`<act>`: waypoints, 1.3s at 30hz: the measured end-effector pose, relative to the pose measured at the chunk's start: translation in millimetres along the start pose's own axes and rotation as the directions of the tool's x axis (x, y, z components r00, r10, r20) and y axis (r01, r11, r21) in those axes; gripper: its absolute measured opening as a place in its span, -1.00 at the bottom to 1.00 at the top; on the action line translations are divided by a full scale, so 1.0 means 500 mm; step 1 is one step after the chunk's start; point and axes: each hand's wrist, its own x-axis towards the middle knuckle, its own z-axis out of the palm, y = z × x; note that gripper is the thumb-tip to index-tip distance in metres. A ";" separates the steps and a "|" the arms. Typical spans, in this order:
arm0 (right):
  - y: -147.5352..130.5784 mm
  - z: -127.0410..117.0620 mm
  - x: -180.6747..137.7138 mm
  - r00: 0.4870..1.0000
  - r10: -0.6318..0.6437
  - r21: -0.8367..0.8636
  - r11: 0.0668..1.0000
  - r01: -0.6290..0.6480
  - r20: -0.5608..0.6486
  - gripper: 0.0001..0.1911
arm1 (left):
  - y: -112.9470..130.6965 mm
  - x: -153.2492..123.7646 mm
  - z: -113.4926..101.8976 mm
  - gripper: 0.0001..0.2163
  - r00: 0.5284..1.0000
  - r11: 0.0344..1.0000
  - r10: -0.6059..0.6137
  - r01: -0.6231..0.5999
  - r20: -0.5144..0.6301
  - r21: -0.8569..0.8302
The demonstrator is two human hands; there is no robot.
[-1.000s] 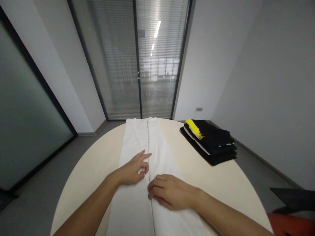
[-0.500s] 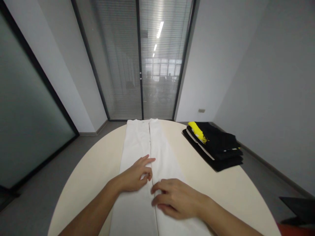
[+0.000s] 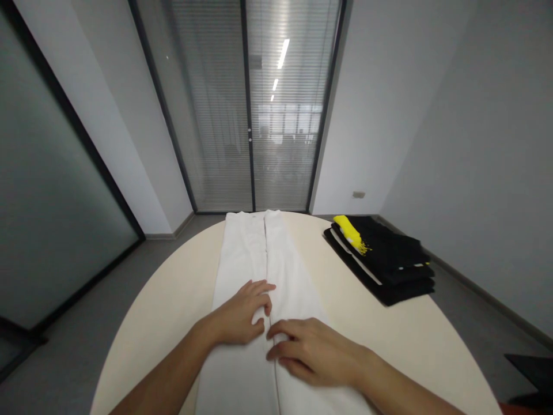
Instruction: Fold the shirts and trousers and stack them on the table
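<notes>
White garment (image 3: 242, 248), flanked by tabletop (image 3: 173, 288), reaches the far edge.

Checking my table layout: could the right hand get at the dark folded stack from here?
Probably yes: from the right hand over the white garment, nothing visible blocks the way across the tabletop to the stack.
</notes>
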 end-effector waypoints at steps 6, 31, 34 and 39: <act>0.007 -0.007 -0.001 0.999 0.039 -0.036 0.999 -0.038 0.034 -0.75 | 0.004 -0.002 -0.004 -0.81 0.998 0.999 0.043 -0.044 -0.046 -0.011; 0.013 0.013 0.002 0.996 -0.001 -0.140 0.990 -0.011 -0.091 -0.79 | 0.005 -0.008 -0.007 -0.84 0.997 0.997 0.058 -0.055 0.058 -0.045; 0.017 0.012 0.001 0.994 -0.044 -0.173 0.985 0.026 -0.102 -0.79 | 0.013 -0.007 -0.009 -0.83 0.996 0.995 0.075 -0.072 0.039 -0.076; 0.015 0.016 0.005 0.991 -0.099 -0.165 0.983 0.083 -0.090 -0.79 | 0.022 -0.002 -0.003 -0.82 0.996 0.993 0.084 -0.080 0.041 -0.084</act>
